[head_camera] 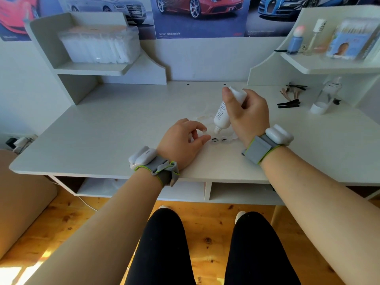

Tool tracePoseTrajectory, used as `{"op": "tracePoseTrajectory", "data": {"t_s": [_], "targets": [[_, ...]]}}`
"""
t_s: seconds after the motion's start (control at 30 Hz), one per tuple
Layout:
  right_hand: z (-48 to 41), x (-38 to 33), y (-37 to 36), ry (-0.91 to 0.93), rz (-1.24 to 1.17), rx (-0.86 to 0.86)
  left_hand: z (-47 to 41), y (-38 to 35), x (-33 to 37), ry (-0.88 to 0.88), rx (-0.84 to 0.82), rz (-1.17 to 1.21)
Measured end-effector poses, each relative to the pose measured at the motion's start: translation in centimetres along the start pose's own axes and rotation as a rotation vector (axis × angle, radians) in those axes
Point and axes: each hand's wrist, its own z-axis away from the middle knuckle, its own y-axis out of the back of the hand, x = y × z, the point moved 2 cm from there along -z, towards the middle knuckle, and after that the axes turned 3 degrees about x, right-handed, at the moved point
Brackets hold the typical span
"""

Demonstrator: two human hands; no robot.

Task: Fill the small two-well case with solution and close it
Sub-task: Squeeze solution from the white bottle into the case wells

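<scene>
Status: mid-fill, by my read. The right hand (246, 116) is wrapped round the solution bottle (222, 114), which is tipped nozzle-down with its tip just above the two-well case (219, 139). The case lies flat on the worktop (102, 130) between the two hands, near the front edge, and both wells show as dark open rings, so no lids are on. I can't see a stream or any liquid level, so I can't say whether either well has solution yet. The nozzle looks closer to the left well. The left hand (178, 142) rests on the worktop with fingers curled and its thumb tip at the case's left end. I can't tell if it's steadying the case, holding a lid, or just beside it. Left to do: finish both wells, put the bottle down, fit both lids.
</scene>
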Motion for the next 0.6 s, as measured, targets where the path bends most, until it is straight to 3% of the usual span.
{"op": "tracePoseTrajectory", "data": {"t_s": [0.6], "targets": [[0.65, -0.52, -0.04, 0.079, 0.028, 0.002, 0.02, -0.05, -0.01, -0.003, 0.009, 0.017]]}}
